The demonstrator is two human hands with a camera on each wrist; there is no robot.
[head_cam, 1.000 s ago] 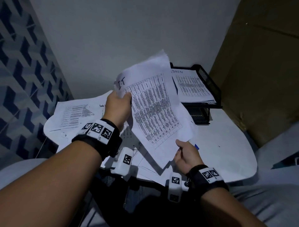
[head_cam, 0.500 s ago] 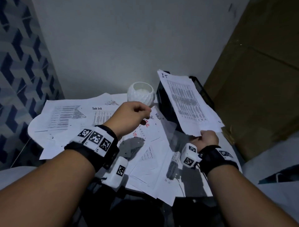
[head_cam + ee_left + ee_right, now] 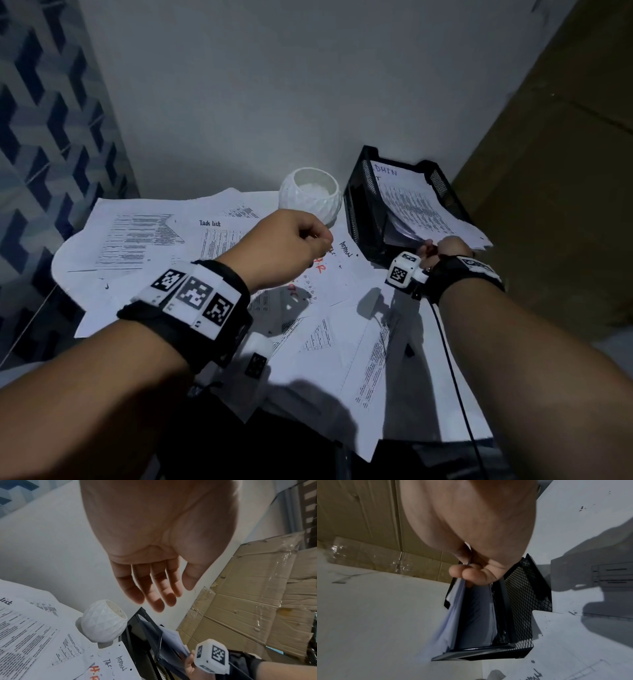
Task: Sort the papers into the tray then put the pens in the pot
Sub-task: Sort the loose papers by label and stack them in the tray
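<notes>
At the right of the head view, the right hand (image 3: 445, 250) has its grip pinched on the near edge of a printed sheet (image 3: 416, 205) lying in the black mesh tray (image 3: 363, 202), whose paper overhangs the tray's front edge. The left hand (image 3: 291, 240) hovers at frame centre above loose papers (image 3: 137, 240) spread across the white counter (image 3: 442, 383); its grip is relaxed, fingers (image 3: 154, 595) nearly straight and holding nothing. The white faceted pot (image 3: 310, 197) stands just left of the tray, near the wall. I can make out no pens.
</notes>
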